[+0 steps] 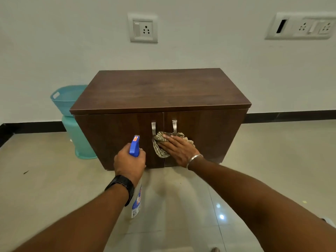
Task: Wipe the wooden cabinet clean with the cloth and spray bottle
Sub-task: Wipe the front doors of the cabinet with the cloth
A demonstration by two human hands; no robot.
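The dark wooden cabinet stands against the wall, with two doors and two metal handles. My right hand lies flat with straight fingers, pressing a striped brown cloth against the door fronts just below the handles. My left hand grips the neck of a spray bottle with a blue trigger head. The nozzle points toward the left door. The bottle's white body hangs below my wrist.
A turquoise plastic basket sits on a matching bin left of the cabinet. Wall sockets are above. Glossy tiled floor surrounds the cabinet, with a black skirting along the wall.
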